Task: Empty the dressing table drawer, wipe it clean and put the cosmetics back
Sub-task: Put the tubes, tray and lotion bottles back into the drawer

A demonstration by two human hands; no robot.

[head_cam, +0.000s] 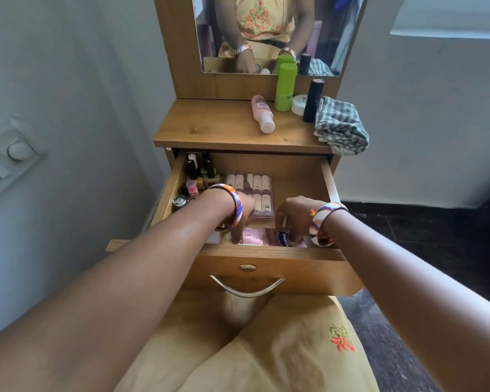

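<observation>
While the drawer (pixel 266 264) stands pulled out from the dressing table (pixel 210 128), both hands reach down into its front end. Left hand (pixel 242 219) — fingers pointing down, tips touching a pink packet (pixel 252 238) that lies flat just behind the drawer's front panel. Right hand (pixel 294 215) — fingers curled downward over the same packet, beside its blue Vaseline label (pixel 284 239); whether they actually pinch it I cannot tell, as the fingertips are partly hidden. Each wrist carries a patterned bangle.

Farther back in the drawer, mid-floor: a clear tray of pale lipstick tubes (pixel 251 190), partly covered by the left hand. Along the drawer's left wall: a cluster of nail polish bottles (pixel 198 172) and small jars (labels too small to read).

On the tabletop above the drawer: a pink bottle (pixel 262 113) lying on its side, a green bottle (pixel 285 86) upright, a white jar (pixel 299 104), a black tube (pixel 313 100) upright, and a checked cloth (pixel 341 128) bunched at the right edge, overhanging slightly. Behind them, a mirror (pixel 238 29).
</observation>
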